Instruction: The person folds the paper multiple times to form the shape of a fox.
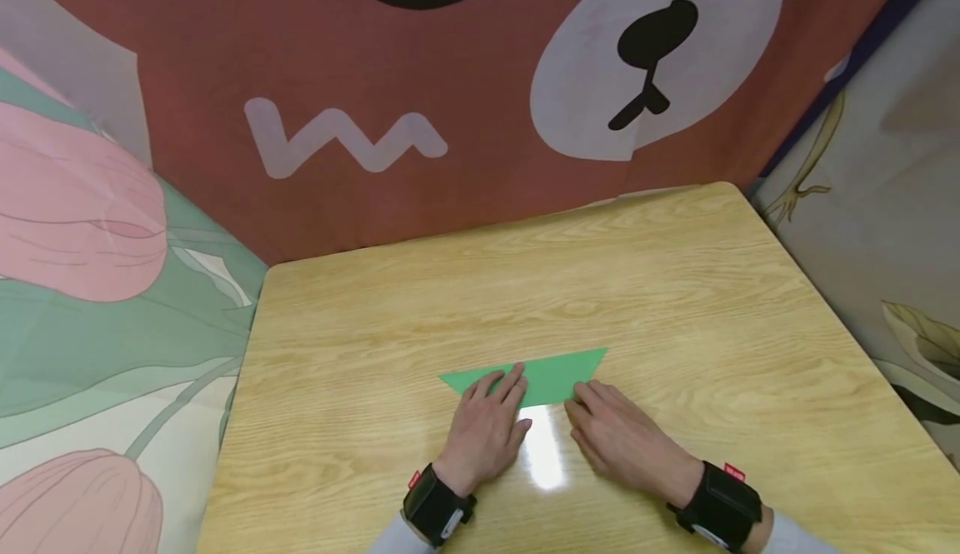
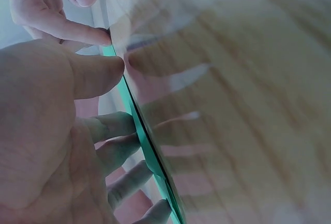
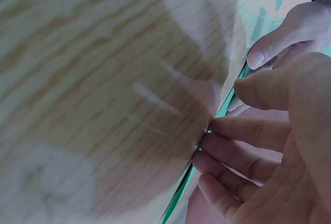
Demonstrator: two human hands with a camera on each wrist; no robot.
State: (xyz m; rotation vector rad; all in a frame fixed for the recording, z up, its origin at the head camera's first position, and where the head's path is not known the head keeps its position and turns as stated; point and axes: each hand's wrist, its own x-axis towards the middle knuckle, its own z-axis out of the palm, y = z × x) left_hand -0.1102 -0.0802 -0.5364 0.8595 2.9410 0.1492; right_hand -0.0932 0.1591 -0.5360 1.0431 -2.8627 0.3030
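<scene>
A folded sheet of green paper (image 1: 564,371), shaped like a trapezoid with its longer edge at the far side, lies on the wooden table (image 1: 360,312). My left hand (image 1: 483,433) rests on the paper's left part with its fingers spread; its thumb is near the table just short of the near edge. At the near right edge, fingertips of my right hand (image 1: 618,437) touch the paper, their fingers slightly bent. In the right wrist view the thumb of that hand stands apart from the fingers. Both wrist views show the green paper (image 2: 150,149) nearly edge-on, as a thin strip.
Behind the table hangs a brown cloth (image 1: 465,196) with a cartoon bear print. A flower-print cloth (image 1: 82,354) borders the left side, and a grey patterned cloth (image 1: 862,229) the right. A bright light reflection (image 1: 543,450) shows on the tabletop between the hands.
</scene>
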